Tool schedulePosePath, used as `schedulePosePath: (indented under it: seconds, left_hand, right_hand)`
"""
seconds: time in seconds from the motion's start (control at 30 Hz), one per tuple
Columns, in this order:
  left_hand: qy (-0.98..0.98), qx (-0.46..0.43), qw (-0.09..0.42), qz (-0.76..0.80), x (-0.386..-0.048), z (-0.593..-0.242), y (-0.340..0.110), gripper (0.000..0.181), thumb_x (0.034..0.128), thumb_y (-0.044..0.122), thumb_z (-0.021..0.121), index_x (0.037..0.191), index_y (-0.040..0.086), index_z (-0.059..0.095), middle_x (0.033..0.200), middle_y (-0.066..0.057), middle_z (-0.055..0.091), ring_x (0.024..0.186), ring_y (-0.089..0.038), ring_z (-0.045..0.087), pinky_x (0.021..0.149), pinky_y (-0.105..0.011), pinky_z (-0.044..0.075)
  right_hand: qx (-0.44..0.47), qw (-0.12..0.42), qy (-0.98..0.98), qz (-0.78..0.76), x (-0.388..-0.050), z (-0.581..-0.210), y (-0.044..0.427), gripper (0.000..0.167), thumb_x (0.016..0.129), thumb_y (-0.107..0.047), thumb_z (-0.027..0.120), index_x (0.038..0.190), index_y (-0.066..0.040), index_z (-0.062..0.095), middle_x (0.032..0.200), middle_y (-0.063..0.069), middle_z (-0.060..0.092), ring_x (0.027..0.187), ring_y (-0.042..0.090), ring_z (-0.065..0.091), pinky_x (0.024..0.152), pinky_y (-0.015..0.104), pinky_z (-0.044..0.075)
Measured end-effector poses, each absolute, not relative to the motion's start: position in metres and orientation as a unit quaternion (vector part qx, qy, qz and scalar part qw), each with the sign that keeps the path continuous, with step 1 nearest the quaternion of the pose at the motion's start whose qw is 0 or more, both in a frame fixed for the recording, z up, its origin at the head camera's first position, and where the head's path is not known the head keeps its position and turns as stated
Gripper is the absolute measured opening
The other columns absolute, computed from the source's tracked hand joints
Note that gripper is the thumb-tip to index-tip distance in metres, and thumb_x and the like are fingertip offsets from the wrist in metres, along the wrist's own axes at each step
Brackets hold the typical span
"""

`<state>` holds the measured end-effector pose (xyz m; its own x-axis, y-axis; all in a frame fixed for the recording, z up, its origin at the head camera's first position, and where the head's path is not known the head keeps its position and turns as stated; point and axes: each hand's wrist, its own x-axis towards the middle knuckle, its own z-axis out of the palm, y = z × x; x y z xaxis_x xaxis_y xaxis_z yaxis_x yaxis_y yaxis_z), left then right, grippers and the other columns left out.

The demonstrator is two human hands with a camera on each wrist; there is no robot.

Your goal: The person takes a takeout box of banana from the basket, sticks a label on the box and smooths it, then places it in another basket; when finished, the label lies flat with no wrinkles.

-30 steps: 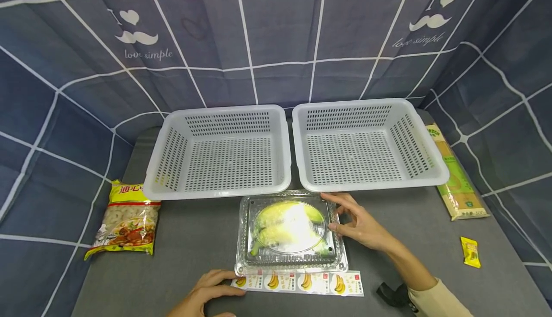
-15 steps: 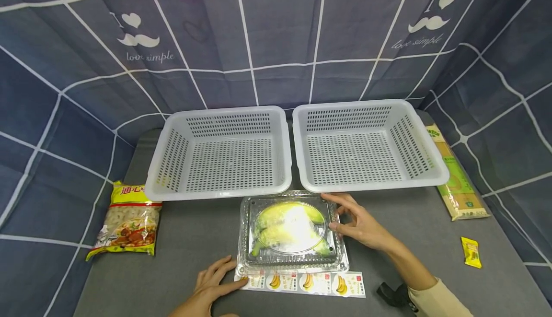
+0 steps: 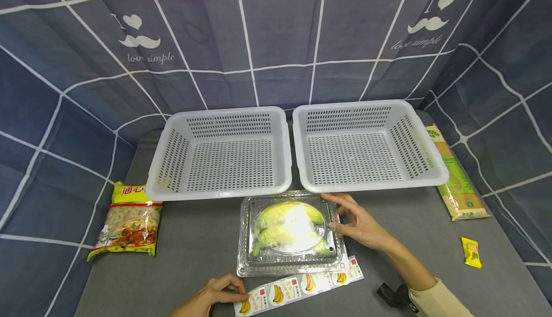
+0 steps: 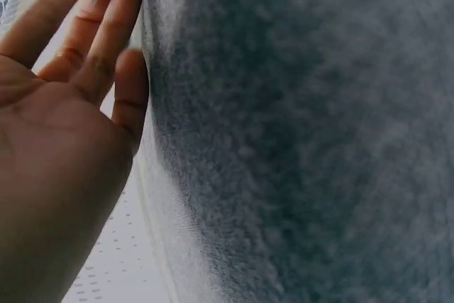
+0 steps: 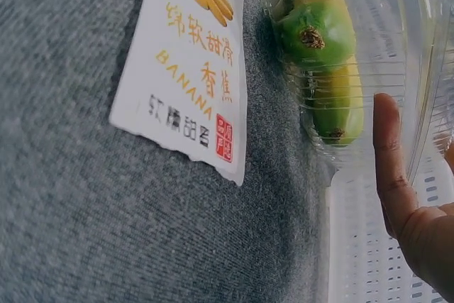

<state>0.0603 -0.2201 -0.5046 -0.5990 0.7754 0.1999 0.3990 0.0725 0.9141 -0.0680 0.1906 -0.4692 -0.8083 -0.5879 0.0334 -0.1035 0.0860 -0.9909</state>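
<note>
A clear plastic clamshell box [image 3: 284,268] holding greenish-yellow bananas [image 3: 272,233] lies in the middle of the table in the head view, its lid down. My right hand [image 3: 362,227] rests against its right side, index finger and thumb extended and spread along the edge. The right wrist view has the thumb [image 5: 391,164] on the clear plastic. A strip of banana labels [image 3: 297,288] lies slantwise in front of the box, its far right part partly under the box's edge. My left hand [image 3: 217,294] pinches the strip's left end; in the left wrist view the fingertips are partly cut off.
Two white perforated baskets [image 3: 218,194] [image 3: 374,185] stand side by side behind the box. A yellow-topped food bag [image 3: 129,223] lies left, a green-and-tan packet [image 3: 459,182] right. Nearby are a small yellow sachet [image 3: 471,252] and a black object [image 3: 393,295] by the right sleeve.
My left hand has taken the strip's left end and drawn it toward me, so the strip now slants and shows more of its labels. The right hand and box have stayed put.
</note>
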Motion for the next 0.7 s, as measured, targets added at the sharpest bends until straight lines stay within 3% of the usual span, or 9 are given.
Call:
schedulePosePath:
  seconds: [0.17, 0.33, 0.43, 0.57, 0.7]
  left_hand:
    - [0.680, 0.378, 0.244, 0.579, 0.061, -0.500, -0.221, 0.050, 0.0951, 0.021, 0.065, 0.136, -0.004, 0.054, 0.133, -0.022, 0.047, 0.112, -0.018, 0.058, 0.090, -0.030, 0.052]
    - [0.684, 0.353, 0.275, 0.576, 0.062, -0.498, -0.224, 0.049, 0.0925, 0.013, 0.068, 0.137, -0.004, 0.054, 0.140, -0.025, 0.044, 0.120, -0.014, 0.055, 0.093, -0.029, 0.051]
    - [0.683, 0.358, 0.273, 0.575, 0.062, -0.497, -0.223, 0.046, 0.0925, 0.012, 0.068, 0.134, -0.004, 0.056, 0.133, -0.020, 0.053, 0.119, -0.014, 0.057, 0.092, -0.029, 0.052]
    - [0.672, 0.354, 0.284, 0.585, 0.062, -0.491, -0.220, 0.043, 0.0940, 0.013, 0.066, 0.133, -0.002, 0.058, 0.127, -0.016, 0.058, 0.116, -0.016, 0.059, 0.092, -0.030, 0.052]
    - [0.661, 0.388, 0.248, 0.593, 0.061, -0.481, -0.217, 0.042, 0.0986, 0.020, 0.060, 0.134, -0.003, 0.056, 0.128, -0.016, 0.056, 0.116, -0.019, 0.059, 0.092, -0.031, 0.052]
  right_hand:
    - [-0.252, 0.177, 0.720, -0.622, -0.067, -0.468, 0.189, 0.064, 0.093, 0.002, 0.062, 0.150, -0.004, 0.035, 0.137, 0.018, 0.030, 0.094, 0.013, 0.045, 0.052, 0.036, 0.056]
    - [-0.268, 0.150, 0.732, -0.608, -0.064, -0.469, 0.189, 0.067, 0.090, 0.003, 0.064, 0.151, -0.006, 0.036, 0.141, 0.019, 0.031, 0.099, 0.016, 0.044, 0.056, 0.031, 0.056]
    - [-0.270, 0.131, 0.747, -0.593, -0.062, -0.470, 0.190, 0.069, 0.089, 0.002, 0.066, 0.151, -0.008, 0.036, 0.146, 0.018, 0.028, 0.106, 0.020, 0.039, 0.064, 0.030, 0.057]
    - [-0.276, 0.089, 0.768, -0.571, -0.061, -0.471, 0.191, 0.067, 0.088, 0.002, 0.068, 0.148, -0.008, 0.041, 0.143, 0.018, 0.030, 0.107, 0.015, 0.043, 0.070, 0.029, 0.057]
    - [-0.286, 0.039, 0.784, -0.550, -0.058, -0.468, 0.190, 0.063, 0.082, 0.005, 0.073, 0.140, -0.005, 0.051, 0.139, 0.019, 0.034, 0.112, 0.011, 0.046, 0.076, 0.028, 0.056]
